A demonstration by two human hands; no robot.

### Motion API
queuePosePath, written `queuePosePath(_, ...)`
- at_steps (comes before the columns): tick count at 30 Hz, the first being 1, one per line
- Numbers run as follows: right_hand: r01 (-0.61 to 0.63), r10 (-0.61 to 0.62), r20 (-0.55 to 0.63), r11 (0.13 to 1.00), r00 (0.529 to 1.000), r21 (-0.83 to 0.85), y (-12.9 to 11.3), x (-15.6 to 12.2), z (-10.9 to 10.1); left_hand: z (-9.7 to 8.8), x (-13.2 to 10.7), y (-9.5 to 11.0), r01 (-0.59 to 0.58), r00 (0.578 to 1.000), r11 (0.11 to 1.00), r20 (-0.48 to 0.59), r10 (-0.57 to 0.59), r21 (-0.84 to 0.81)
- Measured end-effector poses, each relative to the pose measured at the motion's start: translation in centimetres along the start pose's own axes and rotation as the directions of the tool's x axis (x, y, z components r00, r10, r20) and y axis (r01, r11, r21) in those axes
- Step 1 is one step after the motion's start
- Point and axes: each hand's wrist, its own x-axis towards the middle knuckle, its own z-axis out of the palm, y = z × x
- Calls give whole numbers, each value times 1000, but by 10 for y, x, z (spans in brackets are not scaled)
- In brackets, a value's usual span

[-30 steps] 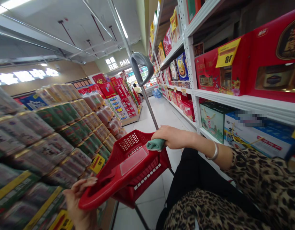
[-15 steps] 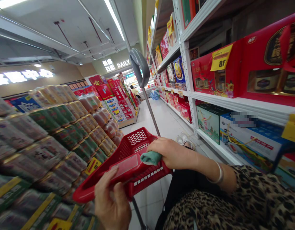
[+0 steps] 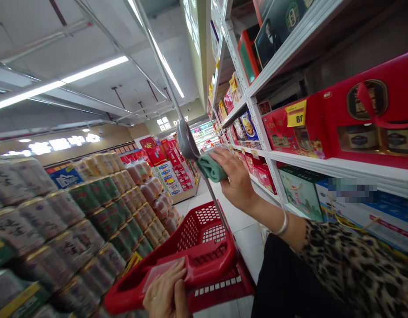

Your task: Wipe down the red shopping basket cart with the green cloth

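My right hand is raised and shut on a teal cloth, which is pressed against the upper part of a thin grey metal pole. The pole rises from a red plastic shopping basket to a curved grey handle, which sits just left of the cloth. Low in the view, my left hand grips the basket's red rim. A silver bangle circles my right wrist.
Along the right stand white metal shelves with red gift boxes and yellow price tags. Stacked cans rise close on the left. A white tiled aisle floor runs between them.
My right hand and the cloth have moved up the pole toward the grey handle. The basket sits lower in the view, and the whole scene has tilted.
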Motion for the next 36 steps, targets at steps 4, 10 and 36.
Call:
queuePosePath(4,135,-132,60,989,989,-53,2,-3,24,0,-2,-12,22,1000,998,7,-22,-53)
queuePosePath(10,246,-240,133,969,962,-31,-1,-72,38,-3,-1,-34,151,988,983,0,-152,-109)
queuePosePath(36,179,-199,327,980,924,90,-31,167,79,59,-14,7,241,970,969,39,-239,-48)
